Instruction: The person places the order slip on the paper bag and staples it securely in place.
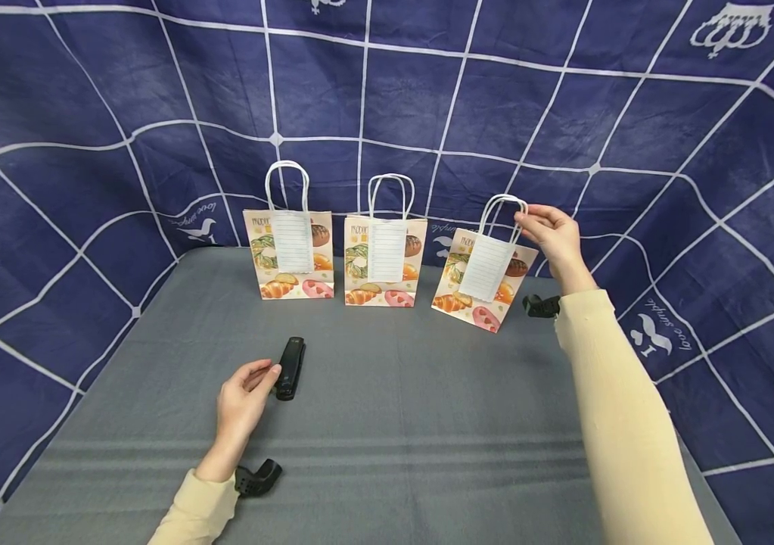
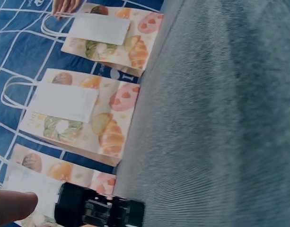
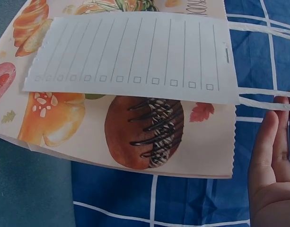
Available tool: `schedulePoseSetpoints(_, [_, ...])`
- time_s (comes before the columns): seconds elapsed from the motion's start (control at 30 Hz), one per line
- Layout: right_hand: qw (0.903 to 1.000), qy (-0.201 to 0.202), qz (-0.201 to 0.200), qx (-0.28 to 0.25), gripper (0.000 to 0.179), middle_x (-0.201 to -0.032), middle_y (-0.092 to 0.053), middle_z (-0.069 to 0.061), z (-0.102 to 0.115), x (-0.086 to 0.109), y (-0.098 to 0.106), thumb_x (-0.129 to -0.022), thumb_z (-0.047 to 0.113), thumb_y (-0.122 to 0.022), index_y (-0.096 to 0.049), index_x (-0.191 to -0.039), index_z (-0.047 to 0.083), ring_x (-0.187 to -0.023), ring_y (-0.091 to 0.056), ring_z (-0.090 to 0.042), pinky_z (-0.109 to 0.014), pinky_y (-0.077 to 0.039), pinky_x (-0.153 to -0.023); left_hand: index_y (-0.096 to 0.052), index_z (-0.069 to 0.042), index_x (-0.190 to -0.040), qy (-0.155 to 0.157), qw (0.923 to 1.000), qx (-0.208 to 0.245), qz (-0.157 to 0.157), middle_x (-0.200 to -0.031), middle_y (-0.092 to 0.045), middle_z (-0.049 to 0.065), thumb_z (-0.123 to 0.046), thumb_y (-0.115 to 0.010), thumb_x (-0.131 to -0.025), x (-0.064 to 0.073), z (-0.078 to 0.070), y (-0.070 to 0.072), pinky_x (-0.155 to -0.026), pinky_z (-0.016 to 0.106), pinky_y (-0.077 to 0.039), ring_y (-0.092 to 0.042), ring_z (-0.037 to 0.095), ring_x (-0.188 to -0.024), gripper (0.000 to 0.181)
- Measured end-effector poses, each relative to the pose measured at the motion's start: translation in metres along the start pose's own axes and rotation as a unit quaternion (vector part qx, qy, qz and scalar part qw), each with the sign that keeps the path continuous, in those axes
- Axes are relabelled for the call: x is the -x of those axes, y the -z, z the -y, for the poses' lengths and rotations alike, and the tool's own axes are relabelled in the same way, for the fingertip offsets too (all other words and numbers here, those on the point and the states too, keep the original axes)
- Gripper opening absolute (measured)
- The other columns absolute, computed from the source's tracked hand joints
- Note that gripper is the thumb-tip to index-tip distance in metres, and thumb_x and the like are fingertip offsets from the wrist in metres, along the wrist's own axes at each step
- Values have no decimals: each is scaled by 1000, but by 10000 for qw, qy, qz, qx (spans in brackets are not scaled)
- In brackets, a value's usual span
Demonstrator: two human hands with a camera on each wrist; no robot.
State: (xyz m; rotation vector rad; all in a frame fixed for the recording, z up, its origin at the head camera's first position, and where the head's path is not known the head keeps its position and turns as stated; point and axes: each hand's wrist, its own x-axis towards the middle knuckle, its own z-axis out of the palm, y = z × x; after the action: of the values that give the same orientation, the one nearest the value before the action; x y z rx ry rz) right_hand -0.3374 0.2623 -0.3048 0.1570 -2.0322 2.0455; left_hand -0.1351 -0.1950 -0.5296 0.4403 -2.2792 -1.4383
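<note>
My right hand (image 1: 550, 231) pinches the white twisted handle of the rightmost paper bag (image 1: 512, 288), which leans tilted. In the right wrist view, a white lined slip (image 3: 135, 56) with checkboxes lies on that bag's front, a staple near its top edge. My left hand (image 1: 240, 397) is beside a black stapler (image 1: 290, 369), loosely bent, thumb tip right at its left side. In the left wrist view, the thumb (image 2: 14, 206) shows a gap from the stapler (image 2: 97, 208); the other left fingers are out of frame.
Two matching food-print bags, a left one (image 1: 321, 284) and a middle one (image 1: 355, 284), stand upright along the back of the grey table (image 1: 387, 416), each with a lined slip. A blue grid-pattern cloth (image 1: 209, 68) rises behind and at both sides.
</note>
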Motion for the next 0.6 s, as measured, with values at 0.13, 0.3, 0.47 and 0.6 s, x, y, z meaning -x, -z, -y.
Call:
schedulePoseSetpoints(0.13, [9999,114,-17,-6,25,-85,-69,5,3,2,3,-80,6,-74,-64,-102,3,-80,-65,-5,-20,-52,-76,-67,-16,-109,-114,9998,119,-92,-105,-68,2,-62,-63,-78,-10,15,-2,-71,11,-46,-64,16,-99,56])
schedulePoseSetpoints(0.3, [9990,393,-157,107,20,-85,-68,7,5,4,6,-79,6,-76,-68,-97,10,-79,-64,-4,-16,-51,-71,-66,-20,-111,-293,9994,69,-170,-107,-67,-3,-63,-62,-78,-23,22,-1,-81,22,-49,-63,12,-101,54])
schedulePoseSetpoints(0.47, [9983,525,-68,251,22,-86,-68,7,5,9,7,-79,6,-76,-68,-99,9,-79,-64,-4,-14,-50,-70,-65,-27,-112,-401,9989,113,-194,-108,-65,-9,-63,-62,-78,-35,24,0,-86,33,-49,-61,8,-102,50])
schedulePoseSetpoints(0.6, [9973,578,-46,441,33,-89,-68,8,2,15,8,-79,6,-75,-64,-109,0,-83,-63,-3,-14,-49,-73,-65,-31,-111,-470,9985,204,-195,-109,-64,-12,-60,-65,-78,-43,26,-1,-86,33,-49,-60,6,-103,44])
